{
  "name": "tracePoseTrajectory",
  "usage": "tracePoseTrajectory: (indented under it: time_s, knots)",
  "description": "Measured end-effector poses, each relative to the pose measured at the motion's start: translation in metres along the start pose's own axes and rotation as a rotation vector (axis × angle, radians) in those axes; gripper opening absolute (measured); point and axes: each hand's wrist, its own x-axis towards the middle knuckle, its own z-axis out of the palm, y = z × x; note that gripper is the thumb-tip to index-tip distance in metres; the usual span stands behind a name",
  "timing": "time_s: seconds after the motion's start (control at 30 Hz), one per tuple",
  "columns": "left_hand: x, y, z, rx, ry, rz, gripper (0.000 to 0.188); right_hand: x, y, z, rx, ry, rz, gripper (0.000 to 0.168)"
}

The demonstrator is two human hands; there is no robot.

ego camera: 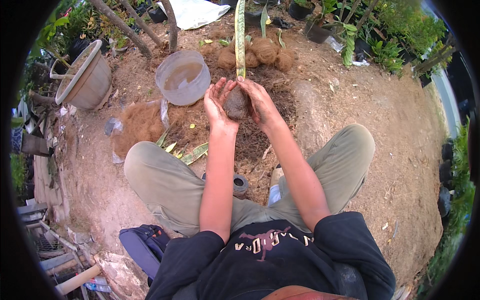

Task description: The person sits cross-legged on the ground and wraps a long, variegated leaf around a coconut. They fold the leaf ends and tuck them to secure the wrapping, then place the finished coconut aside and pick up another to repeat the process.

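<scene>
A dark brown soil ball (237, 104) sits between my two cupped hands. From its top rises a single long snake plant leaf (240, 37), green with yellowish edges. My left hand (218, 103) cups the ball's left side, its soiled fingers slightly spread. Against the right side curves my right hand (261, 100), with fingertips near the leaf's base. Loose dark soil (255, 135) mixed with fibre lies below the hands. Beyond them several fibre-wrapped balls (264, 51) stand grouped, some with short leaves.
A translucent tub (183, 95) of murky water stands left of my hands. Nearer lie coconut fibre (140, 125) on plastic and cut leaf pieces (195, 153). A dark roll (240, 183) sits between my legs. A large planter (88, 82) leans at left; a bag (144, 247) rests beside me.
</scene>
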Motion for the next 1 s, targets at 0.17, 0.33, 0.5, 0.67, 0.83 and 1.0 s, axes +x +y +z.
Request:
tracePoseTrajectory:
  time_s: [0.17,0.33,0.5,0.67,0.83,1.0]
  knots:
    - [0.002,-0.023,0.001,0.083,-0.097,0.239,0.049,0.01,0.01,-0.009,0.284,0.0,-0.04,0.031]
    - [-0.006,-0.036,0.003,0.65,-0.116,1.001,0.046,0.007,0.022,-0.003,0.172,0.084,-0.099,0.036]
    - [-0.001,-0.023,0.005,0.257,0.025,0.63,0.039,0.004,0.024,0.007,0.219,0.067,-0.054,0.035]
    - [0.009,-0.008,0.001,-0.244,-0.209,-0.01,0.053,0.025,0.015,0.0,0.322,-0.003,-0.136,0.041]
    - [-0.003,-0.012,0.013,0.022,-0.1,0.439,0.056,0.023,0.013,0.019,0.386,-0.026,-0.127,0.049]
    - [-0.014,0.0,0.008,0.445,-0.097,0.949,0.055,0.021,0.015,0.034,0.289,-0.002,-0.117,0.045]
